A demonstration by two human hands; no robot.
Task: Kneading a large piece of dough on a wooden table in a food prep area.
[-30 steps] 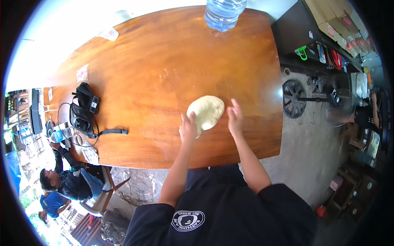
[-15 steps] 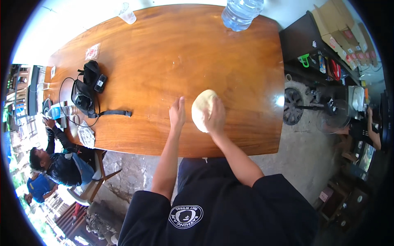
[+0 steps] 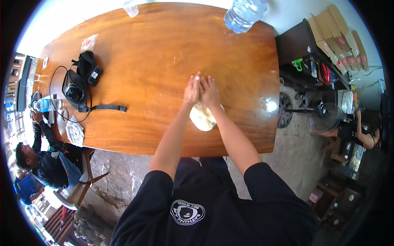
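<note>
A pale, rounded lump of dough (image 3: 203, 119) lies on the shiny brown wooden table (image 3: 147, 78), close to its near edge. Both arms reach forward over it. My left hand (image 3: 191, 92) is at the dough's far left side, its fingers stretched out and pointing away from me. Beside it, my right hand (image 3: 210, 93) rests over the far part of the dough with fingers extended and slightly spread. The fingertips of the two hands nearly meet. Part of the dough is hidden under the palms and wrists.
On the left lie a black strapped bag (image 3: 78, 84), a small black device (image 3: 95, 76) and a crumpled plastic bag (image 3: 75, 132). A large water bottle (image 3: 245, 15) and a plastic cup (image 3: 131, 8) stand at the far edge. One person (image 3: 53, 164) sits at left; a fan (image 3: 326, 119) is right.
My left hand has come in from the side to the dough, beside my right. Both hands are now farther forward, over the dough's far edge. The view has shifted slightly.
</note>
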